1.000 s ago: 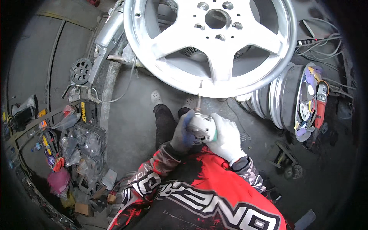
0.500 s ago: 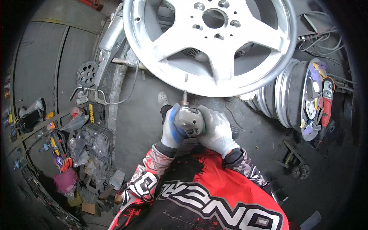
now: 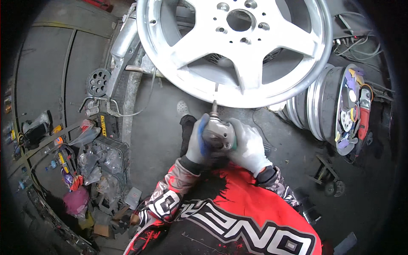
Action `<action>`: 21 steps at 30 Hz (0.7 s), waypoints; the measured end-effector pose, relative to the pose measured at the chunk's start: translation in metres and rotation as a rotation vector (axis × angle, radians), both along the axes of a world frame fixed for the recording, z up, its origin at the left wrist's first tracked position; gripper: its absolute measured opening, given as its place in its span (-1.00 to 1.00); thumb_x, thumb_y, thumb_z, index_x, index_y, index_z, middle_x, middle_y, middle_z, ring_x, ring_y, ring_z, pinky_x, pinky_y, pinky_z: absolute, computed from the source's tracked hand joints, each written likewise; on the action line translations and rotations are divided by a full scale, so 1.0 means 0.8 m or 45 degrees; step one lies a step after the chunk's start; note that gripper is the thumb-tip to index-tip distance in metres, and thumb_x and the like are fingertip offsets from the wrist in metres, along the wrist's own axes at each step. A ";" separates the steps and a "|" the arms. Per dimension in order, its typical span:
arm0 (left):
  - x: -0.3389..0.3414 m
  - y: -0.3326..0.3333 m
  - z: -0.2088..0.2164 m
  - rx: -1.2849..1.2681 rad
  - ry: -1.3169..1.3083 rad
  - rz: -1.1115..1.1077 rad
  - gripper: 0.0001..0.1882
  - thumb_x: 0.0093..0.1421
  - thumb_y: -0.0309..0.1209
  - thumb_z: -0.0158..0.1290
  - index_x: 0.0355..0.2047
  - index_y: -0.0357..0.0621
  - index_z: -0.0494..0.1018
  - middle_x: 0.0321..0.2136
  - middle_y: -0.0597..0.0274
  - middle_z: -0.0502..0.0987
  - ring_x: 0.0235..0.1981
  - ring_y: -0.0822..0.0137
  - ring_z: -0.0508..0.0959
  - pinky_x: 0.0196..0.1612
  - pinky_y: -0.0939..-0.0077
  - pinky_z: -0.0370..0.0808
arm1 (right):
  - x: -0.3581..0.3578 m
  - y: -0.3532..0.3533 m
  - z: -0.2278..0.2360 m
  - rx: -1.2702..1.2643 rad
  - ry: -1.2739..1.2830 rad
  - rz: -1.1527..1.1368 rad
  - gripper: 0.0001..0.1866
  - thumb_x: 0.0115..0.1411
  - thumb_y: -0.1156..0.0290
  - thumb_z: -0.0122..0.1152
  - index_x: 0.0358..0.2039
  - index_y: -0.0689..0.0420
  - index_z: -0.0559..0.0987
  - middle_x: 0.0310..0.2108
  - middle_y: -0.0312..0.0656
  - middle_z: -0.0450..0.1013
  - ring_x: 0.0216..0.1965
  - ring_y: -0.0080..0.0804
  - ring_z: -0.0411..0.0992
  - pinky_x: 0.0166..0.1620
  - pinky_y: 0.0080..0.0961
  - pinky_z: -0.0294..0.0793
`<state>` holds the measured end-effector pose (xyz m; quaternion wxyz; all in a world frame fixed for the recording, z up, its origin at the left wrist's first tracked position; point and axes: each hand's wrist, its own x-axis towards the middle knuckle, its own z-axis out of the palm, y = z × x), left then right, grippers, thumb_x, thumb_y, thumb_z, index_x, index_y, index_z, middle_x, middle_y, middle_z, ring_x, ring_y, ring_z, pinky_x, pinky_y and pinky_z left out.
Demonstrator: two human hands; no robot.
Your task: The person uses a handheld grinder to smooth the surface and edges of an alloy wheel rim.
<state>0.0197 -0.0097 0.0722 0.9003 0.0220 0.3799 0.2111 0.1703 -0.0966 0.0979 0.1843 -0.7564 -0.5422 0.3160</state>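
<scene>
A silver-white five-spoke alloy wheel lies at the top of the view, its near rim toward me. Gripped in both gloved hands is a grey-bodied power grinder. Its narrow tapered bit points away from me, and the thin tip reaches over the wheel's near rim. My left hand, in a grey and blue glove, wraps round the grinder's left side. My right hand is closed round its right side. Whether the tip touches the metal I cannot tell.
Another wheel stands at the right, with sanding discs and a red angle grinder on its end. Cables lie behind it. Clear bags and bins crowd the left. A small wheeled stand sits on the floor.
Both hands and the grinder have shifted right along the near rim. The tip now sits closer to the lower spoke. My grip stays closed.
</scene>
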 end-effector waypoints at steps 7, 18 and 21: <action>-0.036 0.045 -0.006 0.163 0.278 0.164 -0.54 0.43 0.00 -0.04 -0.07 -0.17 0.54 -0.24 0.15 0.66 -0.21 0.21 0.67 -0.05 0.29 0.58 | -0.029 0.049 -0.010 0.054 0.061 0.081 -0.43 0.06 0.28 0.34 0.08 0.06 0.38 -0.20 -0.07 0.54 -0.12 0.00 0.54 -0.03 -0.06 0.46; -0.017 0.011 -0.009 0.045 -0.058 -0.010 -0.58 0.42 -0.12 0.03 0.05 -0.23 0.49 -0.15 0.06 0.61 -0.10 0.19 0.64 0.04 0.27 0.56 | -0.004 0.010 0.015 -0.151 0.030 0.041 -0.36 -0.02 0.28 0.40 0.10 0.02 0.38 -0.16 -0.04 0.56 -0.07 0.05 0.54 0.00 -0.04 0.46; -0.003 -0.019 -0.009 0.368 -0.475 0.148 -0.54 0.41 -0.34 0.08 0.23 -0.28 0.34 0.04 -0.04 0.51 0.01 0.13 0.58 0.10 0.27 0.54 | 0.006 -0.010 0.020 -0.173 0.018 -0.069 -0.37 -0.02 0.31 0.40 0.09 0.02 0.38 -0.17 0.02 0.56 -0.09 0.13 0.53 -0.01 0.01 0.45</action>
